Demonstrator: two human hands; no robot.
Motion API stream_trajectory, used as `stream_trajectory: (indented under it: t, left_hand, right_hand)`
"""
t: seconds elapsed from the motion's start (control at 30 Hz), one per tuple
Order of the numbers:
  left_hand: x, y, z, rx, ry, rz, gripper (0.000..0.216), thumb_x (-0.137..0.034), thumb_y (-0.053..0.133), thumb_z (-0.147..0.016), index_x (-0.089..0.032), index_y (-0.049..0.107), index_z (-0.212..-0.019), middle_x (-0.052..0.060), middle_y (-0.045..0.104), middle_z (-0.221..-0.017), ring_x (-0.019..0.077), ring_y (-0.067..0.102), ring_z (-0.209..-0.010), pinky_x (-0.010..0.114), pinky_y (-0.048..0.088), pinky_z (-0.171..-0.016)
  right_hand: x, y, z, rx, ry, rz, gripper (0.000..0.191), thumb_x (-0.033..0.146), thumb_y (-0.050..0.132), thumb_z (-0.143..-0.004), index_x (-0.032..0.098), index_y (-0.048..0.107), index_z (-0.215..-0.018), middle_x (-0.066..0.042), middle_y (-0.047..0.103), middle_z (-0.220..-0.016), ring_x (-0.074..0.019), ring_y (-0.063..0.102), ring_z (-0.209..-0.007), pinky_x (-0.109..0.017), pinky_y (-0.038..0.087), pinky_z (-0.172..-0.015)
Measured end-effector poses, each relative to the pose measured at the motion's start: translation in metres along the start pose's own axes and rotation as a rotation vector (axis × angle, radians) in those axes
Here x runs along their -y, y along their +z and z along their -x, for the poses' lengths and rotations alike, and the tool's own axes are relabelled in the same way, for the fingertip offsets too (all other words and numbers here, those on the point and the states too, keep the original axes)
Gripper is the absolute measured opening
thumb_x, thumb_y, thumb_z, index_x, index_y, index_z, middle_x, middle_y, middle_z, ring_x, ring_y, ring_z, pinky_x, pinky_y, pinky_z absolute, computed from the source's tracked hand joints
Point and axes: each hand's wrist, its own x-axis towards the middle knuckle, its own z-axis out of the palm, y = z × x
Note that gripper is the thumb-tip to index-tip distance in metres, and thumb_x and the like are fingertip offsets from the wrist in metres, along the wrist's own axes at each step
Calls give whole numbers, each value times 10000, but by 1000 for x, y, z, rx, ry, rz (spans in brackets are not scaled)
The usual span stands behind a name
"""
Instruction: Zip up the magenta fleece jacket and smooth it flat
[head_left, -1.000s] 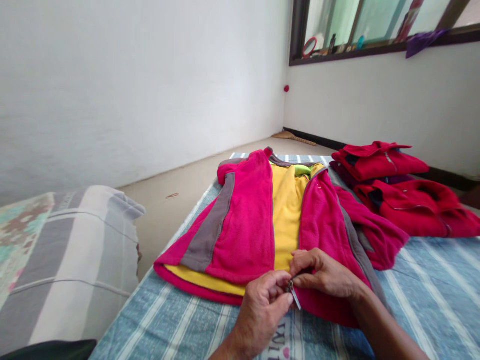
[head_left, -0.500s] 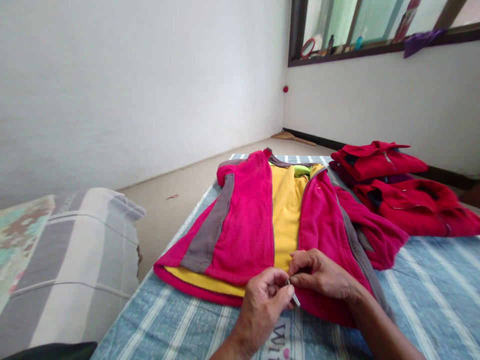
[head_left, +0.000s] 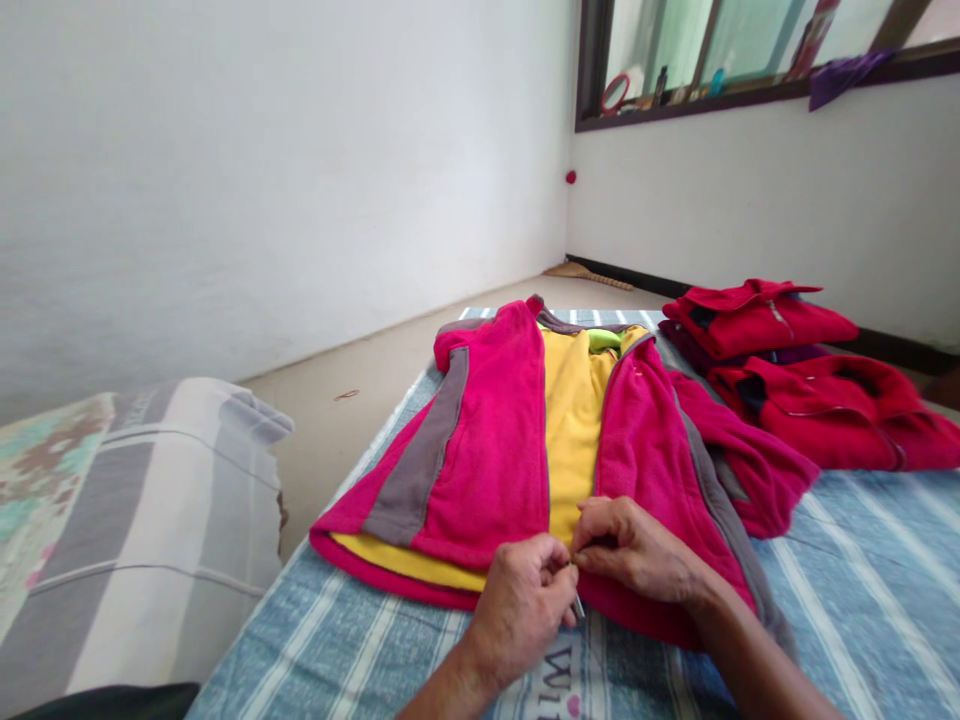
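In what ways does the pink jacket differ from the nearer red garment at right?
The pink jacket lies spread, yellow lining showing; the red garment is folded. The pink jacket has grey panels; the red garment shows none. The left hand and right hand are at the pink jacket's hem, away from the red garment. Both garments lie on the striped sheet.

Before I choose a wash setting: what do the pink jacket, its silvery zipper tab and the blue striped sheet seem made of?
Pink jacket: probably matte fleece, from its soft, fuzzy surface.
Zipper tab: likely smooth metal, by its silvery glint, though partly hidden.
Blue striped sheet: perhaps woven cotton, matte, with light creases.
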Motion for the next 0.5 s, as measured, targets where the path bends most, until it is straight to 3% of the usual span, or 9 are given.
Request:
stream_trajectory:
  t: [0.37, 0.5]
  left_hand:
    - [-1, -2, 5, 13, -14, 94, 44, -187, 549, -719, -156, 576, -702, -2, 621, -520, 131, 588, -496, 200, 422, -494]
    - [1, -2, 6, -13, -21, 113, 61, -203, 587, -712, -162, 549, -689, -30, 565, -501, 111, 535, -470, 193, 385, -465]
  right_hand:
    - [-3, 0, 4, -22, 30, -47, 98, 234, 637, -731, 165, 703, -707, 1, 613, -646, -140, 533, -678, -292, 405, -759]
    - [-1, 1, 4, 1, 32, -69, 154, 300, 728, -676, 174, 741, -762, -6, 641, -679, -149, 534, -699, -264, 397, -690]
